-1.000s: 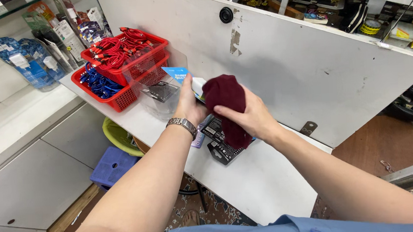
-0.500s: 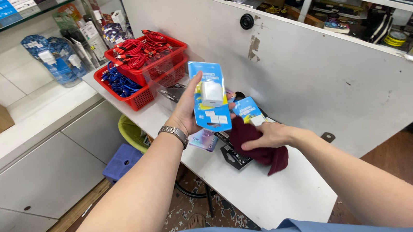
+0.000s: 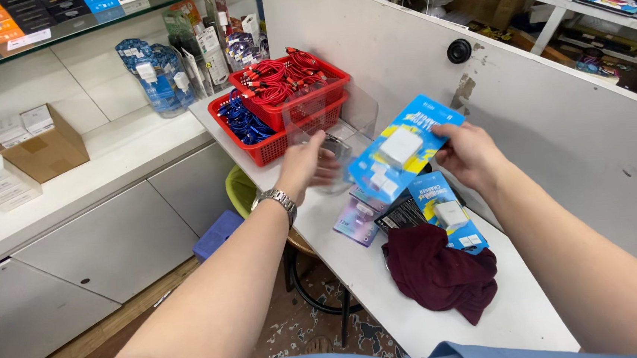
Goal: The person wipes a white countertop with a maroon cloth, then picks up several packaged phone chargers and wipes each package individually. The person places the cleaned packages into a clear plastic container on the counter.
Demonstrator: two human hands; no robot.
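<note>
Right hand (image 3: 470,153) grips the blue charger pack (image 3: 404,149) by its right edge, while left hand (image 3: 309,166) (fingers blurred, grip indeterminate) hovers just left of it.

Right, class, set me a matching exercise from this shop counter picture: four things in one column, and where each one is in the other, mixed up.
Things:
1. blue charger pack
2. dark red cloth
3. red cables
4. cardboard box

Places:
A. on the low shelf at the left
B. in the upper red basket
C. crumpled on the white table, nearest the person
D. held up in the right hand

Pairs: 1-D, 2-C, 3-B, 4-A
</note>
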